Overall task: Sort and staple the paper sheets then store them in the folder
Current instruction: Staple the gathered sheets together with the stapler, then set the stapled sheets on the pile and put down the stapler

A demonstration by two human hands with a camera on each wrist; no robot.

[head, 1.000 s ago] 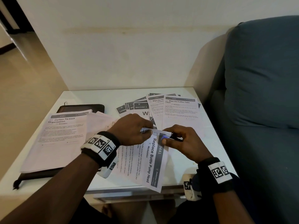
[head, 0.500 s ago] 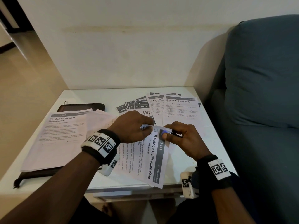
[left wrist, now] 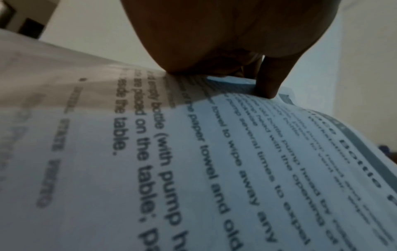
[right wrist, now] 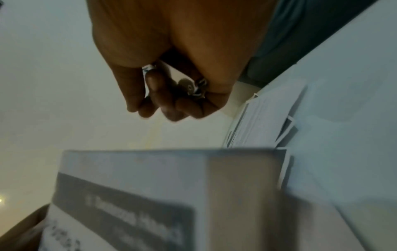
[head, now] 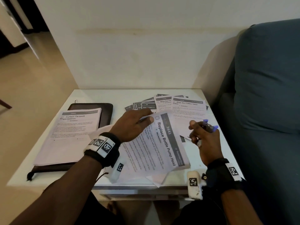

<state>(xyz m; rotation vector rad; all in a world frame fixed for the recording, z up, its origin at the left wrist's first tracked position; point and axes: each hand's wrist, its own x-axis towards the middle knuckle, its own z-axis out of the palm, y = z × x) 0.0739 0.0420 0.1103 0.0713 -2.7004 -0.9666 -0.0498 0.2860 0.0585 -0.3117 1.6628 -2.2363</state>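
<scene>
White sheets (head: 155, 148) carry grey header bands and black print; the folder (head: 106, 111) is dark brown, the stapler (head: 209, 126) blue-tipped, the surface (head: 103, 96) white.

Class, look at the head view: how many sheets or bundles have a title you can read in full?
3: "Curtain Tie-back Organization" lies on the folder at left; "Replace Bottle Pump Head" is pinched by the left hand; "Wipe the Coffee Table Clean" lies far right. Others are partly hidden.

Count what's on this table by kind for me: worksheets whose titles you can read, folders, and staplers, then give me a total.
Worksheets with a readable title: 4 (Curtain Tie-back Organization, Replace Bottle Pump Head, Wipe the TV, Wipe the Coffee Table)
Folder: 1
Stapler: 1
Total: 6
</scene>
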